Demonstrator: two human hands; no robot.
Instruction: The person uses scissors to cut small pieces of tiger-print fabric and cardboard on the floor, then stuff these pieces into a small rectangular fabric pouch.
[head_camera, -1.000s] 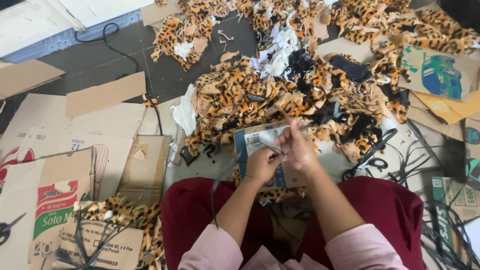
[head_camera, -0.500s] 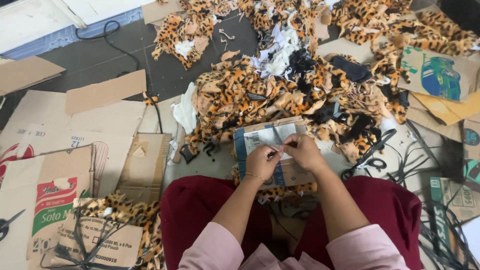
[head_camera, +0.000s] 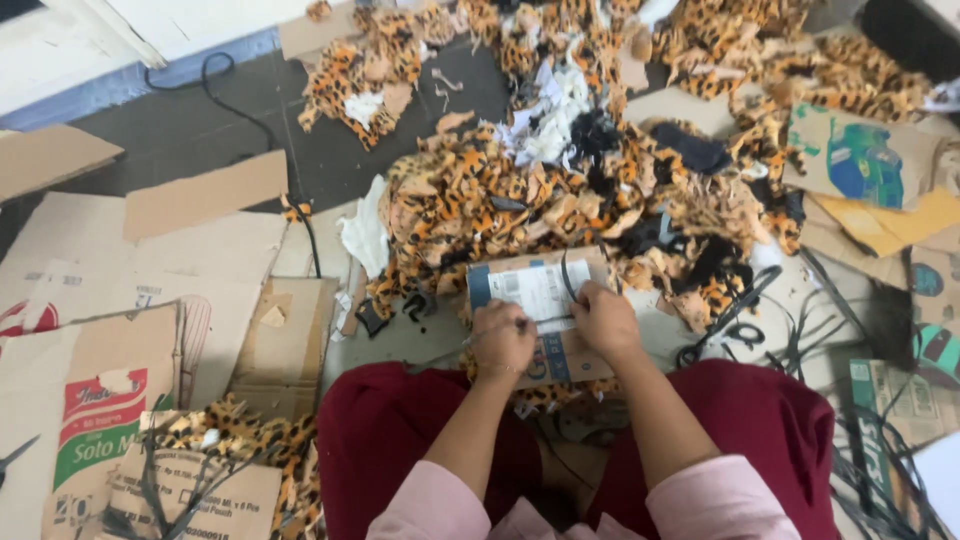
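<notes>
- Head view, the hands: the left hand (head_camera: 503, 342) and the right hand (head_camera: 603, 320) meet over a piece of flat cardboard (head_camera: 537, 312) with a pale printed label and a blue edge, which lies just beyond the person's red-clad lap (head_camera: 400, 430).
- The left hand is curled, its fingers pressed together on what looks like a thin dark strip (head_camera: 545, 322) running across the card towards the right hand; whether it truly pinches the strip cannot be told for sure.
- The right hand rests on the card's right part, fingers bent and closed on the same strip, near where a dark strand (head_camera: 566, 275) loops up past the far edge. As a judgement, the card serves as a firm, smooth work surface, kept close so both hands can work without reaching.
- The card's long axis runs from the near right to the far left at a slight tilt, its blue edge at the far left; the strip lies roughly left to right across it.
- Head view, surroundings: just beyond the card is a heap of leopard-print fabric scraps (head_camera: 500, 200), with white (head_camera: 365, 230) and black (head_camera: 690, 150) pieces mixed in.
- Flattened cardboard boxes (head_camera: 150, 260) cover the floor at the left, one with a red and green print (head_camera: 95, 420).
- At the right lie black straps (head_camera: 760, 330) and more printed cartons (head_camera: 860, 160).
</notes>
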